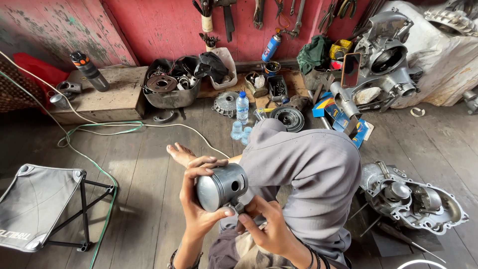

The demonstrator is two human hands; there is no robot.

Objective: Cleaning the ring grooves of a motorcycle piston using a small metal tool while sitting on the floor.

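Gripping the piston (221,187), left hand (196,199) steadies it crown-up; right hand (266,226), at five o'clock, pinches beneath its pin hole.

A folding stool (35,204) with grey fabric stands on the plank floor (149,164). A clear water bottle (242,107) stands upright near a metal basin (172,84) of parts. An open engine casing (413,199) lies at right, and tools (259,12) hang on the red wall (159,25).

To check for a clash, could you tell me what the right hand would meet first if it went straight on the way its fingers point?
Probably the piston: the right hand points up-left at its lower edge, apparently already touching it.
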